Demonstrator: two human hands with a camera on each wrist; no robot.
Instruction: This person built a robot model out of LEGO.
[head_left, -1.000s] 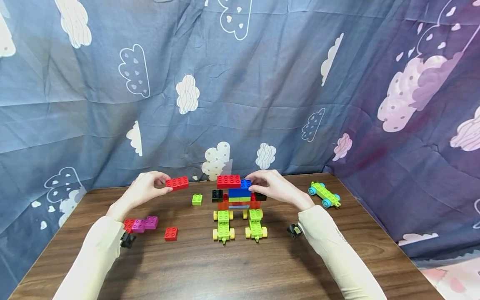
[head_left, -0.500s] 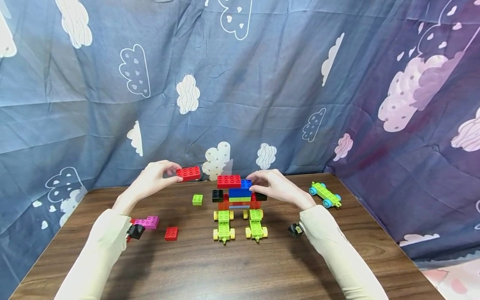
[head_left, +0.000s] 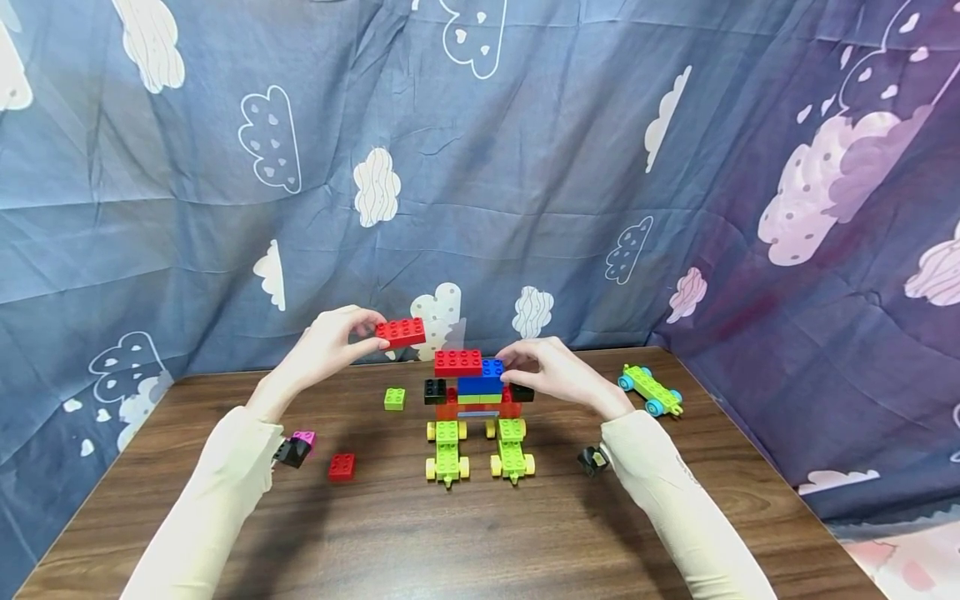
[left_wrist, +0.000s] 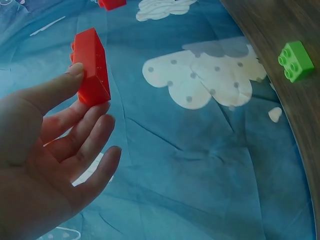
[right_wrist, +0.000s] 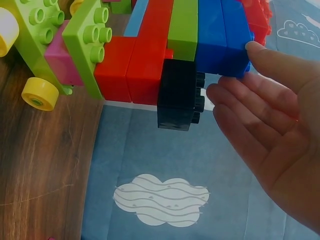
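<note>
My left hand (head_left: 330, 343) pinches a red eight-stud toy building brick (head_left: 401, 332) by one end, up in the air to the left of a built figure. The left wrist view has the thumb on one side of this brick (left_wrist: 91, 67) and fingertips under it. The figure stands on two lime wheeled bases (head_left: 447, 458) with yellow wheels. Its body has red, lime and blue layers, with a black brick (head_left: 435, 392) at each side. Another red brick (head_left: 457, 362) tops it, leaving blue studs bare. There my right hand (head_left: 551, 369) pinches the upper blue brick (right_wrist: 236, 40) at its end.
A lime brick (head_left: 394, 399) and a red four-stud brick (head_left: 342, 467) lie on the wooden table (head_left: 390, 550) left of the figure. A magenta brick (head_left: 303, 437) is partly hidden by the left wrist camera (head_left: 293, 451). At the right rests a lime car base (head_left: 651, 390) with blue wheels.
My left hand has carried the red brick up and rightward, closer to the figure's top. The right hand has stayed at the blue brick, and the figure has not moved.
</note>
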